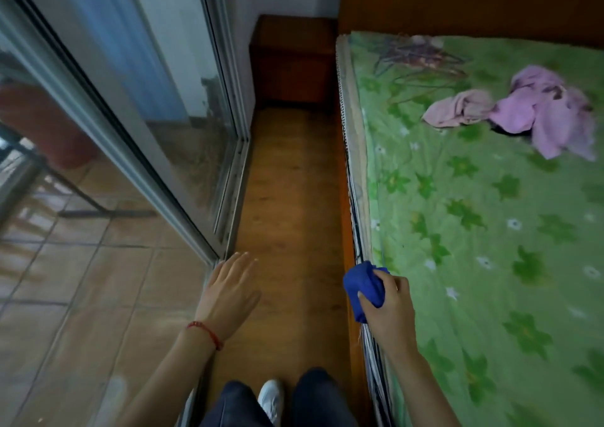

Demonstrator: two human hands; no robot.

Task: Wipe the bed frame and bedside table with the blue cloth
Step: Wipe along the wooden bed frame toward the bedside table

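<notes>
The right hand (390, 305) grips the bunched blue cloth (364, 291) against the bed frame (347, 230) edge; the left hand (228, 292) hangs empty, fingers spread. The bedside table (292, 60) stands well apart.

Green floral bed (474, 230), crumpled pink garments (529, 106), perhaps clothing, on top

I see my right hand (390, 305) gripping the blue cloth (364, 287) against the near edge of the bed frame (347, 217); my left hand (227, 292) hovers, fingers spread, above the floor (287, 197).
</notes>
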